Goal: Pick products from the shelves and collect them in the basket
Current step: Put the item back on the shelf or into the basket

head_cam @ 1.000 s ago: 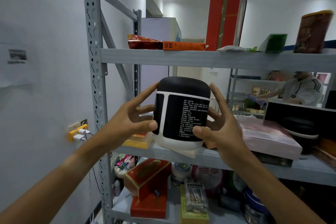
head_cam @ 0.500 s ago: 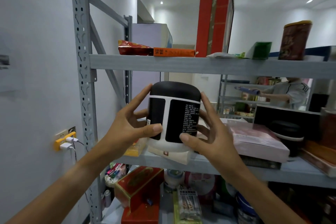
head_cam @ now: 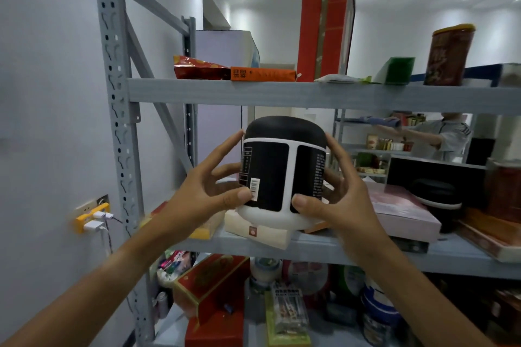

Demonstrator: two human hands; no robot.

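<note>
A black and white round canister (head_cam: 283, 172) with a domed black lid is held upright in front of the middle shelf (head_cam: 324, 251). My left hand (head_cam: 208, 191) grips its left side, thumb on the barcode sticker. My right hand (head_cam: 338, 200) grips its right side, thumb at the lower front. The canister hangs just above a cream box (head_cam: 259, 231) on the shelf. No basket is in view.
A grey shelf upright (head_cam: 118, 121) stands at left. The top shelf (head_cam: 310, 93) carries a tall red box (head_cam: 324, 14), snack packs and a brown jar (head_cam: 448, 53). A pink box (head_cam: 400, 208) and a second black canister (head_cam: 437, 197) lie right. A person (head_cam: 439, 135) works behind.
The canister has been turned in my hands: the text panel moved to the right and the barcode side now faces me. The view shifted slightly.
</note>
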